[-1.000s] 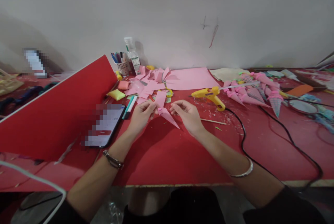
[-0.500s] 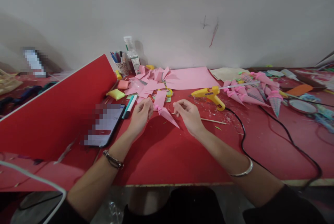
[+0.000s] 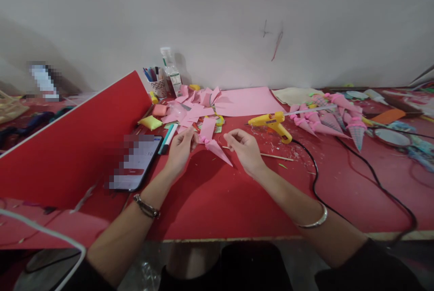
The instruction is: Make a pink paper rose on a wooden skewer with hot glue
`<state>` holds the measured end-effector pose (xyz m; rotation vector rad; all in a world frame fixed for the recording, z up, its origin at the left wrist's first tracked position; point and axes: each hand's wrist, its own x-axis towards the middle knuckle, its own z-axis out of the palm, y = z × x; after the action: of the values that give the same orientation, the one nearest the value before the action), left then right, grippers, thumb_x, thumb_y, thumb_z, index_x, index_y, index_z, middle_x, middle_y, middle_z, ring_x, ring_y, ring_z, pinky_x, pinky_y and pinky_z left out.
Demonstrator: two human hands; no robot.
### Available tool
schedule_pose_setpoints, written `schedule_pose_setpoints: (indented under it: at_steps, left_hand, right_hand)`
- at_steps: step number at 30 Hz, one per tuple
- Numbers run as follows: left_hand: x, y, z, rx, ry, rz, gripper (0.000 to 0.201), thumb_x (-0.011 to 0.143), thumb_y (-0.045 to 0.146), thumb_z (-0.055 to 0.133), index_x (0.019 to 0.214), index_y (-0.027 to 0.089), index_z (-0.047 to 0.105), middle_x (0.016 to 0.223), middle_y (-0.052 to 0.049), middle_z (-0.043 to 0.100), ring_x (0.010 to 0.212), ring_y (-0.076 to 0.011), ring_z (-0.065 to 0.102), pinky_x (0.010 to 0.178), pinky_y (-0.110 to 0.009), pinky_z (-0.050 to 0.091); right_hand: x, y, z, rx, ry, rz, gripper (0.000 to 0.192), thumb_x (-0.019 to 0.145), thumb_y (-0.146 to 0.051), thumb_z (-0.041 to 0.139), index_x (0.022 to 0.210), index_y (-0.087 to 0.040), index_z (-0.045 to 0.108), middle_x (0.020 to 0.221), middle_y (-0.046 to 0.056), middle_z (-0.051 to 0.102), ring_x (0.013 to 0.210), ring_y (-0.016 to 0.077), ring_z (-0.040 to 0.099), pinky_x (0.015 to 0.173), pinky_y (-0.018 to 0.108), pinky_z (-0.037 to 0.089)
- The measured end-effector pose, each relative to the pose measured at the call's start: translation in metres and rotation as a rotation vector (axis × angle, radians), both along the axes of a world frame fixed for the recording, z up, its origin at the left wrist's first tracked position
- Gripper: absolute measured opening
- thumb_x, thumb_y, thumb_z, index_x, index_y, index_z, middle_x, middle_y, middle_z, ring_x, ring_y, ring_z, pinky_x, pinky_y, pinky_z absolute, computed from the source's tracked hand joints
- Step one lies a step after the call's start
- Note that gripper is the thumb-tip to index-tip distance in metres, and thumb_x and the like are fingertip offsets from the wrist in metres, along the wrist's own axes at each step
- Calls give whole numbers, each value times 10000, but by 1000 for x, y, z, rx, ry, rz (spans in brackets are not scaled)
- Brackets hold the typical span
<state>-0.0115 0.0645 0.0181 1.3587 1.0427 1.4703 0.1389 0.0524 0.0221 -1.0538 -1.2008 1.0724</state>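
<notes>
On the red table (image 3: 210,200), between the two hands, a pink paper cone (image 3: 217,148) lies with its long axis running from about 10 o'clock to 4 o'clock, the sharp tip aimed at 4 o'clock toward the person and the wide, ruffled end at 10 o'clock. The left hand (image 3: 179,148) sits at the cone's 9 o'clock, fingers curled and pinched near the ruffled end (actual contact cannot be told). The right hand (image 3: 244,148), at 3 o'clock, is loosely curled, apparently holding nothing, just beside the cone.

One glue gun (image 3: 271,124), one phone (image 3: 137,162), two hands (image 3: 181,146)
</notes>
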Motion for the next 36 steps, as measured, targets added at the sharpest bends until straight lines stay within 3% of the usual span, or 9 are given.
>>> schedule_pose_setpoints:
  at_steps: [4,9,13,18,21,25,31,36]
  left_hand:
    - [1,1,0,-6,8,15,437,724,470,521,432,154,447,404,49,342,387,-52,264,395,-206,226]
    - [1,1,-1,-33,-4,43,229,658,378,605,642,150,599,503,49,451,408,-43,296,399,-192,233]
    - [0,2,-2,-39,-17,14,267,692,403,563,713,145,630,578,27,505,423,-41,339,410,-191,267]
    - [1,1,-2,-55,-48,-1,365,737,471,490,584,151,575,446,37,426,405,-58,337,395,-190,258]
    - [1,-1,0,-38,-1,-3,396,723,454,517,463,157,485,387,50,357,379,-53,282,390,-199,229]
    - [1,-3,2,-8,69,-40,456,691,402,561,366,165,347,366,52,293,382,-53,250,395,-212,197]
    - [0,1,-3,-26,-22,-8,306,747,376,492,525,167,484,444,53,339,399,-58,275,396,-201,218]
    - [0,3,-4,-3,-17,1,187,727,341,531,697,162,573,478,63,370,413,-53,294,412,-187,245]
  right_hand:
    - [0,-1,1,-27,-27,-5,60,625,-224,578,647,-174,600,596,-27,578,551,81,500,571,228,427]
    - [1,2,-2,-56,34,-5,127,679,-219,518,741,-183,622,604,-25,588,562,77,524,614,243,457]
    - [1,2,-3,-64,60,42,152,682,-311,547,663,-170,599,555,-22,573,494,69,513,533,224,447]
    - [0,0,-1,-50,25,50,209,680,-316,559,536,-168,529,419,-64,473,379,41,418,403,182,360]
    - [-1,0,-1,-54,55,31,48,631,-210,596,620,-168,575,505,-51,558,470,54,514,515,194,441]
    - [-1,1,-2,-64,121,43,113,651,-241,585,739,-174,609,683,-1,647,659,98,615,678,256,492]
    - [0,1,-4,-45,63,64,260,703,-417,535,626,-169,543,465,-37,556,399,65,513,435,203,432]
    - [0,-1,-1,15,-27,13,251,729,-361,506,556,-180,497,397,-67,464,349,43,415,376,176,353]
